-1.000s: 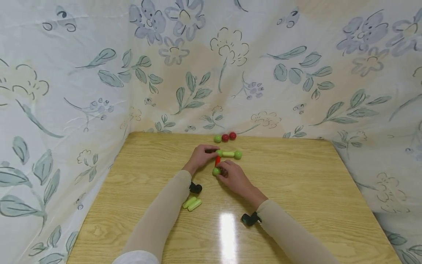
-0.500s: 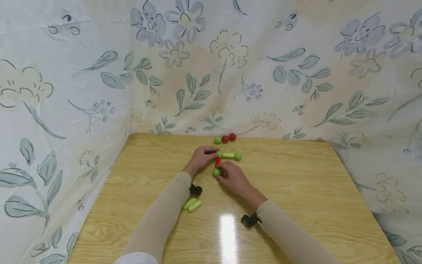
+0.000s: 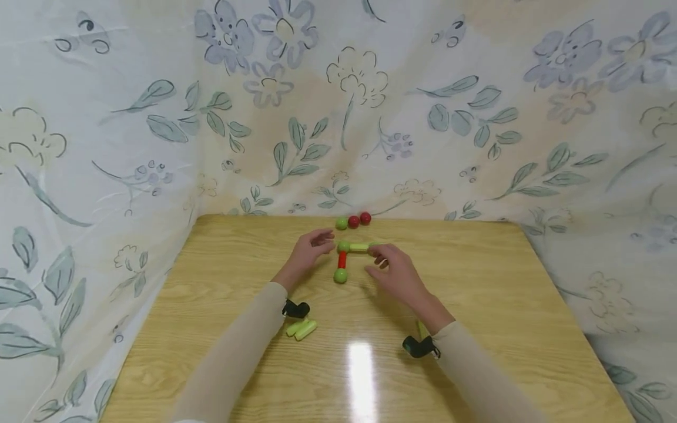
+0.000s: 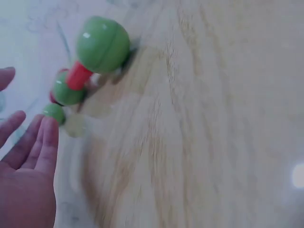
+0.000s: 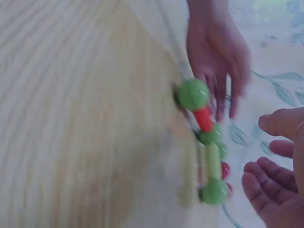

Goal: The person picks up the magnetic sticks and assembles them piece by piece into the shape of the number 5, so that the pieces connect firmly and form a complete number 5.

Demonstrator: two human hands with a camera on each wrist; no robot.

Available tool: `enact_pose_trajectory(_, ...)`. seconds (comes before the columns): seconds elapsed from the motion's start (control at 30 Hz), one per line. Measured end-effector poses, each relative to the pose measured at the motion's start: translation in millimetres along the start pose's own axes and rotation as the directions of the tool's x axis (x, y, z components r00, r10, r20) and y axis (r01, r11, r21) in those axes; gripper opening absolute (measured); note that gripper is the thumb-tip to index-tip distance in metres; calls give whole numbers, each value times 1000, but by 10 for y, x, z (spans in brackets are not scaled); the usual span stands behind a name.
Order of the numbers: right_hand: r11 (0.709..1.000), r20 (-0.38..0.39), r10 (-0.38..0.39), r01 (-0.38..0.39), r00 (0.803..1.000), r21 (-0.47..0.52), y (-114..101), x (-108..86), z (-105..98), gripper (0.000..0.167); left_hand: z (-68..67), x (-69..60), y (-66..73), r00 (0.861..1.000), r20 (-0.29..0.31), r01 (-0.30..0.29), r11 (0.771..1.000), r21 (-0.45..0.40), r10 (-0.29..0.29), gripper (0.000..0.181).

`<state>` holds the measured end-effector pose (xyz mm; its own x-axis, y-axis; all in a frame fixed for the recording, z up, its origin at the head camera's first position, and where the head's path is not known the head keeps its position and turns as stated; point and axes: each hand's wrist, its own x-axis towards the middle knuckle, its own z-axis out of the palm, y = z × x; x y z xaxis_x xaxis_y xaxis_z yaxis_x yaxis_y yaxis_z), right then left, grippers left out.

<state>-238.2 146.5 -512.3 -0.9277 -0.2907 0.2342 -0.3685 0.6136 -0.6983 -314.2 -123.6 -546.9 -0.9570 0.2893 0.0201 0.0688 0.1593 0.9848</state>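
Note:
On the wooden table lies a joined piece: a near green ball (image 3: 340, 275), a red stick (image 3: 342, 260), a corner green ball (image 3: 344, 247), and a yellow-green stick (image 3: 359, 248) running right to another green ball (image 5: 214, 191). My left hand (image 3: 307, 254) is just left of the corner ball, fingers apart from it. My right hand (image 3: 401, 275) hovers by the right-end ball, partly covering it in the head view; the right wrist view shows a gap between fingers and ball. Both hands are relaxed and hold nothing.
A loose green ball (image 3: 341, 223) and two red balls (image 3: 353, 222) sit in a row at the table's back edge. Two yellow-green sticks (image 3: 305, 330) lie near the left wrist, another stick (image 3: 422, 330) by the right wrist. Flowered cloth hangs behind.
Both hands have let go of the joined piece. The left has drawn back leftward, and the right has moved from the near ball to the right-end ball. A stick by the right wrist now shows.

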Motion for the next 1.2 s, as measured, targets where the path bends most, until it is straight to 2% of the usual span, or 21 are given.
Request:
enact_pose_trajectory(0.1, 999, -22, 46, -46, 999, -9, 12, -99, -157, 38, -98, -157, 58, 1000, -1, -20, 1000, 2, 20, 52)
enact_pose_trajectory(0.2, 996, -26, 86, -87, 996, -36, 54, -245, -280, 37, -123, -316, 80, 999, 28, -22, 999, 46, 21, 53)
enact_pose_trajectory(0.3, 990, -34, 119, -121, 992, -67, 103, -437, -396, 36, -49, -445, 95, 997, 75, -28, 994, 108, 20, 54)
enact_pose_trajectory(0.43, 981, -43, 157, -161, 987, -111, 163, -673, -520, 38, 91, -544, 122, 992, 125, -45, 978, 204, 19, 55)
enact_pose_trajectory(0.53, 973, -33, 190, -192, 981, -131, 179, -813, -575, 40, 167, -589, 119, 991, 130, -46, 966, 253, 13, 52)
enact_pose_trajectory(0.7, 955, 13, 242, -235, 970, -181, 171, -956, -582, 40, 196, -646, 98, 995, 100, -35, 962, 271, 8, 44)
enact_pose_trajectory(1.03, 900, 123, 373, -326, 920, -289, 155, -1166, -586, 39, 281, -619, 99, 996, 78, -60, 957, 283, 40, 36)
enact_pose_trajectory(1.2, 893, 146, 390, -335, 909, -299, 112, -1209, -551, 30, 298, -618, 97, 997, 65, -52, 952, 302, 34, 35)
